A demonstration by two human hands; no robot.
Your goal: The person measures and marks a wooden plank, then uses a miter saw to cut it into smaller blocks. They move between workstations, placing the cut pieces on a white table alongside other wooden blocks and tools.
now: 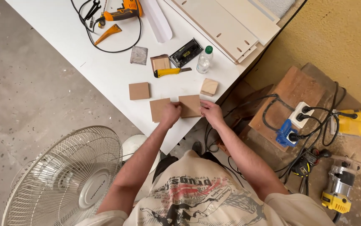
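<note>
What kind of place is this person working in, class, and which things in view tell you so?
Most likely a woodworking workshop. A yellow router sits on the dusty floor, a corded drill lies on the white table, and both hands rest on a small wooden board.

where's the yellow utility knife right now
In the head view the yellow utility knife lies on the white table, just below the black sander, left of the plastic bottle.

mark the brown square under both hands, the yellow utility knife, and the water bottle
brown square (191, 104): head view, bare top face between the hands.
yellow utility knife (168, 72): head view, middle of the yellow handle.
water bottle (204, 61): head view, clear body below the green cap.
</note>
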